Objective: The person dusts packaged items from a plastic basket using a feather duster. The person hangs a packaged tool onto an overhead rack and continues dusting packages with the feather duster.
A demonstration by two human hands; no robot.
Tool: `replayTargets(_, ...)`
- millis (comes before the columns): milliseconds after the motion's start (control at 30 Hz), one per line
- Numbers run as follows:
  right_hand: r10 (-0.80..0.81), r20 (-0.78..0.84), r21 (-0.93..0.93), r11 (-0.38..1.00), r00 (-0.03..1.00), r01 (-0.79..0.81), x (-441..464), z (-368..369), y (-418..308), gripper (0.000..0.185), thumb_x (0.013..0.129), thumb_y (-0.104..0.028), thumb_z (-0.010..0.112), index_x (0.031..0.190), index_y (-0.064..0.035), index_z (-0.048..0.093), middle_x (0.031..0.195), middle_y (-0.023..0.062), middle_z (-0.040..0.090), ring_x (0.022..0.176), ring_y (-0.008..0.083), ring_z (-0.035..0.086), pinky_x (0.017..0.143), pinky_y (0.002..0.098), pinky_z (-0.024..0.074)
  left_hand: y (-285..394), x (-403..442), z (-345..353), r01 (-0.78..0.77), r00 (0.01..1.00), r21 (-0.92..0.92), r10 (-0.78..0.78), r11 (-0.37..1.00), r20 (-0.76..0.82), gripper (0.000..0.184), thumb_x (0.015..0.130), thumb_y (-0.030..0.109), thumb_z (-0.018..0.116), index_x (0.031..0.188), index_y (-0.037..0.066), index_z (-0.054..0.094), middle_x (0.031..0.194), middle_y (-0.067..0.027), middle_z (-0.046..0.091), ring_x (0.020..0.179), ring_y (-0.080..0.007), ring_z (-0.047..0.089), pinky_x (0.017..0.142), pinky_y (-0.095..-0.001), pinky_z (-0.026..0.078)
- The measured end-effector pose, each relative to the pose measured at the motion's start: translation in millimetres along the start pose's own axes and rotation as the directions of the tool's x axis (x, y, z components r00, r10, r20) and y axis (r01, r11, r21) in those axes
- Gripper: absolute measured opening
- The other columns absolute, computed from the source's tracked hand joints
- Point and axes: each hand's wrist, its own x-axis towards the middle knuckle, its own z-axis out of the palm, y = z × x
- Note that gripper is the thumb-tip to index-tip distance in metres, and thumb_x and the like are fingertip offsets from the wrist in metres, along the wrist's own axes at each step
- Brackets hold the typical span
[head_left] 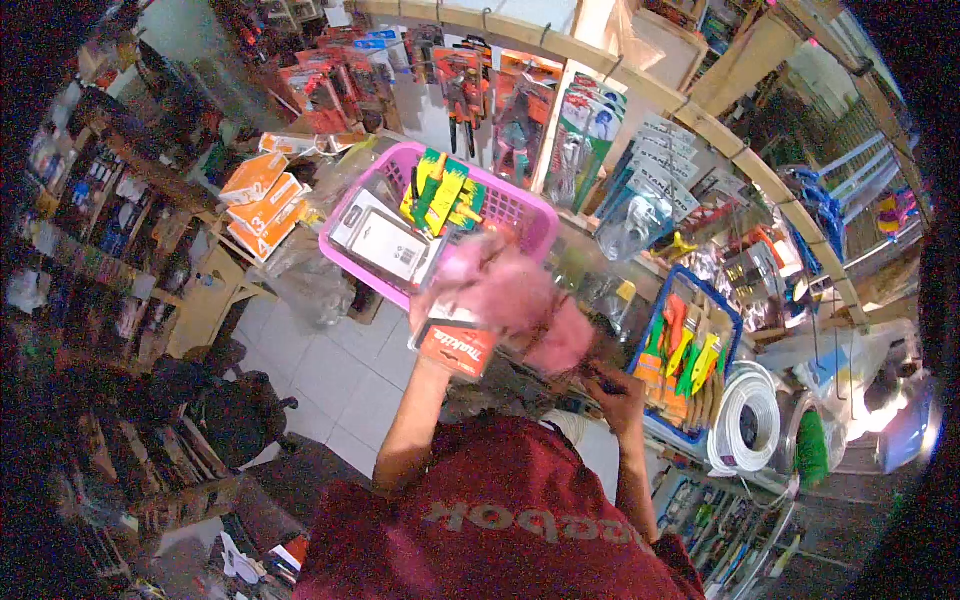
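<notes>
My left hand is mostly hidden behind a Makita blister pack, an orange and white card with a clear front, which it holds up. A pink cloth, smeared by motion, hangs just beyond and beside the pack. At the cloth's lower right corner, my right hand pinches it with bent fingers. Behind the cloth stands a pink plastic basket holding a grey and white package and yellow-green carded items.
A blue basket of paintbrushes stands to the right, beside a white cable coil. Orange boxes lie at the left. Carded pliers hang along the back below a wooden rail. Tiled floor shows at lower left.
</notes>
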Motion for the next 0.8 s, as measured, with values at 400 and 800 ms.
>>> replayTargets(400,0.057,-0.19,0.238,0.971,0.98,-0.01,-3.7,40.1,56.0,0.033,0.071,-0.008,0.075,0.1,0.0019,0.064,0.076,0.0038,0.063,0.07,0.012,0.059,0.066,0.0253,0.0479,3.3,-13.3,-14.9,0.0,0.942,0.087,0.029,0.996,-0.334,0.056,0.066,0.02,0.05,0.116,-0.005,0.05,0.109,-0.0221,0.058,0.099,-0.0364,0.059,0.09,-0.0463,0.047)
replayTargets(800,0.119,-0.162,0.506,0.862,0.98,-0.021,32.4,123.4,-7.9,0.061,0.062,-0.018,0.083,0.111,-0.0022,0.05,0.098,0.0044,0.053,0.092,0.0171,0.05,0.085,0.0332,0.0419,-24.4,-24.6,17.7,-0.079,0.979,0.502,0.163,0.861,-0.126,0.102,0.07,-0.023,0.043,0.144,0.029,-0.004,0.142,-0.0077,0.029,0.128,-0.0244,0.036,0.103,-0.0397,0.035)
